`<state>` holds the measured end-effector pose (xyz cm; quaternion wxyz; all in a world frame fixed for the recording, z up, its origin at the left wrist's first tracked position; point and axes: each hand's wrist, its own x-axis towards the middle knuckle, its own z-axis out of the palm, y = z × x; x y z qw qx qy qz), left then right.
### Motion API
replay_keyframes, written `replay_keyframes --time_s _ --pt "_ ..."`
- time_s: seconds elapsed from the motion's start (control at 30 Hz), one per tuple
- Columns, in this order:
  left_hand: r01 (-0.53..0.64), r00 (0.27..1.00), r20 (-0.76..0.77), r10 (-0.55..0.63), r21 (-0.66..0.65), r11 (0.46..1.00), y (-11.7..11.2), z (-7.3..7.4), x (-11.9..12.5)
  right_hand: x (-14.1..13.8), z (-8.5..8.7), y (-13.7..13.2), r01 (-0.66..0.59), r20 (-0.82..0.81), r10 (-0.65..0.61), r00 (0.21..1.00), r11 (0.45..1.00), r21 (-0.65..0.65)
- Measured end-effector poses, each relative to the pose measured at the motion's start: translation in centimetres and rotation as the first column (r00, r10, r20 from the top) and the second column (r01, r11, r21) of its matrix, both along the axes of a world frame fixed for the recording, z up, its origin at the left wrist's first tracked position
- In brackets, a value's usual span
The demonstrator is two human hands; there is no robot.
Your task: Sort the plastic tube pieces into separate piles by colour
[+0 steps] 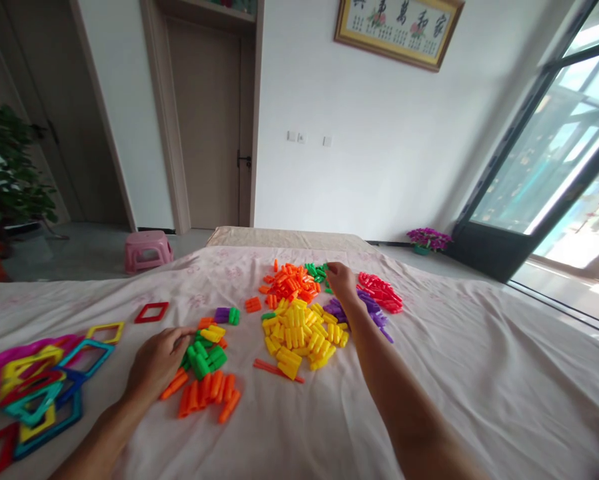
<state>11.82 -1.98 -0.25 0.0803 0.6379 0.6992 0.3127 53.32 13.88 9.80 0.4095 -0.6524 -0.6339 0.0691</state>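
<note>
My left hand (162, 353) is at the left side of a cluster of green plastic toy blocks (204, 357) with yellow and orange ones among them. Its fingers are held together against the cluster, and what lies under the fingertips is hidden. Just in front of it lie several orange tube-shaped blocks (207, 393). My right hand (342, 281) reaches far over the cloth to a small heap of green blocks (316, 272). The fingers are pinched together there; anything between them is too small to make out. Near its wrist are purple blocks (372, 310).
A yellow heap (299, 330) and an orange heap (290, 283) lie mid-table, with red blocks (381, 291) to their right. Thin orange sticks (278, 371) lie before the yellow heap. Colored frame-shaped tiles (44, 387) overlap at left. A pink stool (148, 251) stands beyond the cloth-covered table.
</note>
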Motion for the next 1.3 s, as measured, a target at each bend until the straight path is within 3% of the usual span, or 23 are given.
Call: replay_keyframes --time_s 0.1,0.17,0.23,0.33,0.4,0.5,0.57,0.67,0.8,0.97,1.13,1.3 --pt "-0.009 1.000 -0.005 0.009 -0.008 1.000 0.1 0.0 0.0 2.4 0.6 1.6 0.071 -0.029 -0.071 0.997 0.997 -0.009" --pt "-0.017 1.000 -0.011 0.017 -0.011 1.000 0.1 0.0 0.1 2.5 0.6 1.8 0.064 -0.039 -0.064 0.997 0.998 -0.007" --pt "-0.015 1.000 -0.019 0.015 0.002 1.000 0.1 0.0 0.2 1.1 0.3 1.1 0.005 -0.044 -0.005 0.999 1.000 -0.010" --pt "-0.006 1.000 -0.023 0.006 0.021 1.000 0.0 0.2 0.4 -3.0 -0.4 -1.4 -0.186 -0.022 0.186 0.982 0.982 -0.012" --pt "-0.007 1.000 -0.017 0.007 0.018 1.000 -0.1 0.5 0.5 -6.3 -0.8 -4.1 -0.395 0.050 0.395 0.917 0.919 -0.002" --pt "0.001 1.000 -0.012 -0.001 0.006 1.000 -0.4 1.0 0.8 -11.1 -1.1 -8.5 -0.650 0.174 0.656 0.734 0.754 -0.101" --pt "0.007 1.000 -0.014 -0.007 0.002 1.000 -0.6 1.2 1.0 -13.7 -1.4 -11.1 -0.717 0.222 0.750 0.623 0.661 -0.221" --pt "0.004 1.000 -0.025 -0.004 0.019 1.000 -0.6 1.4 1.1 -16.5 -2.3 -13.4 -0.735 0.237 0.806 0.543 0.592 -0.331" --pt "-0.002 1.000 -0.018 0.003 0.038 0.999 -0.5 1.2 1.2 -18.1 -4.1 -13.8 -0.748 0.285 0.822 0.494 0.568 -0.343" --pt "0.017 1.000 0.008 -0.018 0.131 0.991 -0.6 1.4 1.5 -17.9 -5.5 -13.4 -0.770 0.216 0.827 0.519 0.562 -0.301" --pt "0.057 0.997 0.031 -0.065 0.221 0.974 -1.4 2.0 2.3 -17.3 -5.5 -13.3 -0.754 0.254 0.797 0.548 0.603 -0.262" --pt "0.178 0.981 0.040 -0.187 0.166 0.970 -1.2 1.4 2.6 -16.2 -4.7 -12.6 -0.739 0.271 0.764 0.586 0.641 -0.208"
